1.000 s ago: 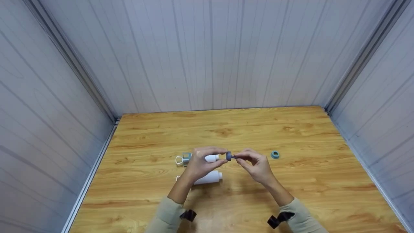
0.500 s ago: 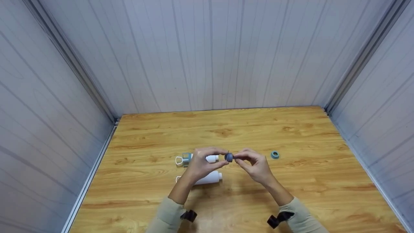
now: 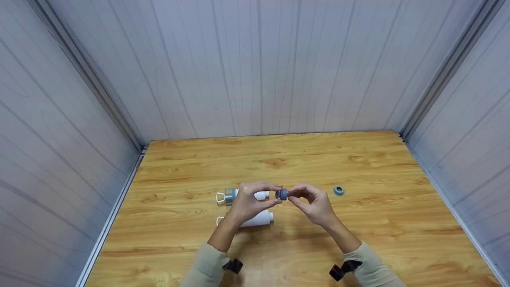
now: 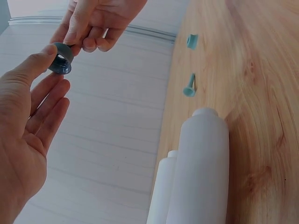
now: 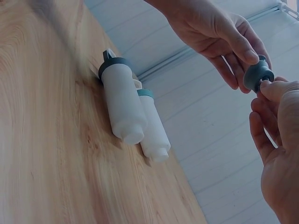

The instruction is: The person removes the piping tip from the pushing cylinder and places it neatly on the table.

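In the head view my left hand (image 3: pixel 248 201) pinches a dark grey-blue collar (image 3: pixel 282 194) between thumb and fingertips, above the table. The left wrist view shows its round hole with ridges inside (image 4: pixel 62 59). My right hand (image 3: pixel 314 203) pinches a small dark stem on the collar's right side; its fingers mostly hide that stem. From the right wrist, the collar (image 5: pixel 256 76) looks flared, with the right thumb and fingers at its opening. How far the stem sits inside the collar I cannot tell.
Two white bottles lie on the wooden table (image 3: pixel 179 167), one with a teal cap (image 5: pixel 145 93), one with a dark cap (image 5: pixel 114 65). A teal ring (image 3: pixel 338 190) lies at right. The left wrist view shows a teal funnel-shaped piece with a stem (image 4: pixel 189 89). Panel walls stand around.
The collar has turned slightly and shows a wider side. Less of the stem shows, and my right fingers have come a little closer to the collar. The left hand is nearly still.
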A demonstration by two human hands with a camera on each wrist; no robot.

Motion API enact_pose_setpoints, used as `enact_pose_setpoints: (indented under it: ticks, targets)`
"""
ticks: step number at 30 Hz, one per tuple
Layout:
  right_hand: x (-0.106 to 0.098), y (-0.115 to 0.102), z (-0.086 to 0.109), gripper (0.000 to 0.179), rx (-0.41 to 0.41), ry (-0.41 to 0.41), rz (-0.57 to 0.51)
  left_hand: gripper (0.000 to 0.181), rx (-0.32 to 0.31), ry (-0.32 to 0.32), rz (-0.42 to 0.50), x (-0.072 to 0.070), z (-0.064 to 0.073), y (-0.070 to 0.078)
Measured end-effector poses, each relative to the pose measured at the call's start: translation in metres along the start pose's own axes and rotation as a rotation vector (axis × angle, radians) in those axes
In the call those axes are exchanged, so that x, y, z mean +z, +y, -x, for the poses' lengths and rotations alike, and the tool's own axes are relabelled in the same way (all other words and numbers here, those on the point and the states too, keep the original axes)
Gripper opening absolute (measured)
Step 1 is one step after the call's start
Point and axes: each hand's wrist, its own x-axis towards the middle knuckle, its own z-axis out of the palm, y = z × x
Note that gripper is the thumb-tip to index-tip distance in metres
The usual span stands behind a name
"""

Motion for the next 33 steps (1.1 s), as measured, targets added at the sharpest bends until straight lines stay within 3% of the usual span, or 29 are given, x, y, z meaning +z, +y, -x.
enact_pose_setpoints:
  ticks: [6,22,33]
  targets:
    - [0.0010,-0.0023,-0.0002,0.024,0.032,0.007,0.010,0.024,-0.009,-0.008,-0.008,-0.0007,-0.0002,0.0008]
    - [-0.0034,0.0032,0.0004,0.044,-0.004,-0.051,-0.038,0.025,-0.003,-0.001,0.006,-0.0009,-0.0052,0.0062]
    - [0.0011,0.0004,0.0024,0.043,0.006,-0.038,-0.049,0.024,0.006,-0.008,-0.002,0.0051,-0.0054,0.0074]
